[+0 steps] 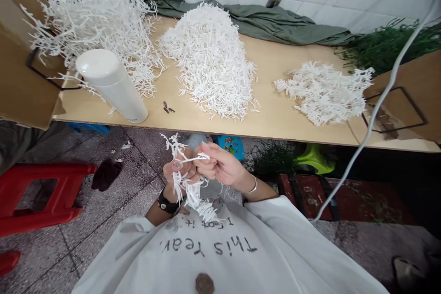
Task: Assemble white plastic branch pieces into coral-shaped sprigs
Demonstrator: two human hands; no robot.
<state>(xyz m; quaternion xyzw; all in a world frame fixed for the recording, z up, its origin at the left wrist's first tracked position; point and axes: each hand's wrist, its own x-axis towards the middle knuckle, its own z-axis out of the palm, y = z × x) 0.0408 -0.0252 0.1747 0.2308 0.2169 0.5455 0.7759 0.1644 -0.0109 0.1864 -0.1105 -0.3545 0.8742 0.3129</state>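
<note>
My left hand (pixel 182 172), with a dark watch at the wrist, is closed round a white branched plastic sprig (pixel 175 144) and a hanging bunch of white pieces (pixel 200 200). Close against it, my right hand (pixel 223 165) pinches the end of a white sprig stem between thumb and fingers. Both hands are in front of my chest, below the table's front edge. The fingers partly cover where the pieces meet. On the table, nearest my hands, lies a large heap of small white sprigs (pixel 213 64).
A tall tangle of white branches (pixel 93 18) stands left on the table (pixel 268 121), behind a white flask (pixel 113 87). Seeds (pixel 167 108) lie beside it. Farther right are a smaller white pile (pixel 325 92), a cable (pixel 379 96) and green sprigs (pixel 389 46). A red stool (pixel 51 172) stands lower left.
</note>
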